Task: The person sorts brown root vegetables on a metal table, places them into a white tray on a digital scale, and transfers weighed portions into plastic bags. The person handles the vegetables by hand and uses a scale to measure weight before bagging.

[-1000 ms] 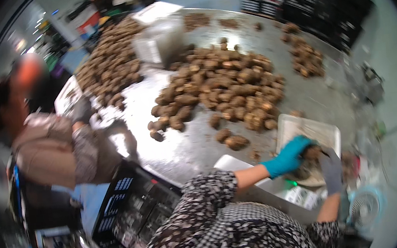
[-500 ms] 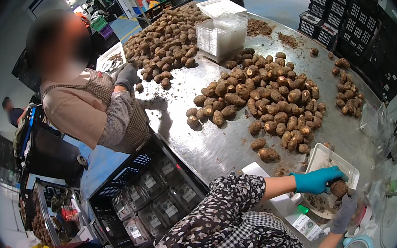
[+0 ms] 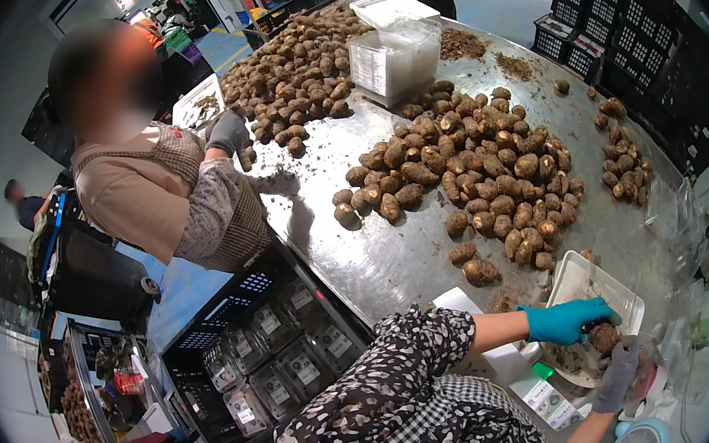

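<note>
A brown, rough-skinned taro root (image 3: 603, 337) is held between my two gloved hands, over a shallow white tray (image 3: 629, 299) with dirt and scraps in it. My left hand (image 3: 569, 322), in a teal glove, is closed on the root's upper left side. From the lower right my right hand (image 3: 619, 377), in a grey glove, closes its fingers against the root. Whether a small tool is hidden between the hands I cannot tell. Just beyond the tray, a large heap of taro roots (image 3: 502, 174) lies on the metal table (image 3: 350, 261).
A co-worker (image 3: 144, 180) in grey gloves stands left, beside another taro heap (image 3: 294, 71). Clear plastic tubs (image 3: 389, 64) stand mid-table. A black crate (image 3: 200, 326) of packed punnets sits at my left. Plastic bags (image 3: 674, 220) and a smaller taro pile (image 3: 625, 164) line the right edge.
My hands stay over the tray with the root, shifting only slightly. The co-worker's gloved hand has moved a little, and the person at the far end has shifted to the right.
</note>
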A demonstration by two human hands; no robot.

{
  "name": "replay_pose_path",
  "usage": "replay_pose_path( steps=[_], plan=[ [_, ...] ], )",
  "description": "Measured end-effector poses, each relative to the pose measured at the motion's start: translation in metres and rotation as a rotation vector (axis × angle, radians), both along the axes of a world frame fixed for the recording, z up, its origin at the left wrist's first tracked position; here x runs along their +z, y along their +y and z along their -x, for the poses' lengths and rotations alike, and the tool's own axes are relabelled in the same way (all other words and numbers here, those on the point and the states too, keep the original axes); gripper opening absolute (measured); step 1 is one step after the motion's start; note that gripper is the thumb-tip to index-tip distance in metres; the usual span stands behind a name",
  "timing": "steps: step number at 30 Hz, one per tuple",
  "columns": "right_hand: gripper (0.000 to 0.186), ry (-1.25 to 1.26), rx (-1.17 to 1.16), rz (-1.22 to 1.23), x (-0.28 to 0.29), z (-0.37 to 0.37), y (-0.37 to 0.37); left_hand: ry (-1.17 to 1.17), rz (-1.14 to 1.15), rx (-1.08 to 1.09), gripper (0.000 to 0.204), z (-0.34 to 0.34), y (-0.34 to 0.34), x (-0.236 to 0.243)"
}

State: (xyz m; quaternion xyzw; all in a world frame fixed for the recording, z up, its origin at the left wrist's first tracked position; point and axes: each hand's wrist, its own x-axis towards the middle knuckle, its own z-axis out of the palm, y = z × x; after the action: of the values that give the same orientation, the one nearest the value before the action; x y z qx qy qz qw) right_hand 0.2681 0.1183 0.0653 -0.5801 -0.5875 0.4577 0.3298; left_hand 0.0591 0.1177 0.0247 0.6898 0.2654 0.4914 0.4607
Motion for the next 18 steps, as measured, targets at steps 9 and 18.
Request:
replay_pose_path(
  steps=[9, 18],
  plan=[
    [0.018, 0.065, 0.148, -0.208, -0.022, -0.005, 0.010, 0.029, 0.116, 0.112, 0.063, -0.008, 0.000, -0.003],
    [0.023, -0.050, 0.066, -0.282, -0.045, -0.017, 0.026, -0.011, 0.077, 0.153, 0.062, -0.015, 0.004, -0.007]
  ],
)
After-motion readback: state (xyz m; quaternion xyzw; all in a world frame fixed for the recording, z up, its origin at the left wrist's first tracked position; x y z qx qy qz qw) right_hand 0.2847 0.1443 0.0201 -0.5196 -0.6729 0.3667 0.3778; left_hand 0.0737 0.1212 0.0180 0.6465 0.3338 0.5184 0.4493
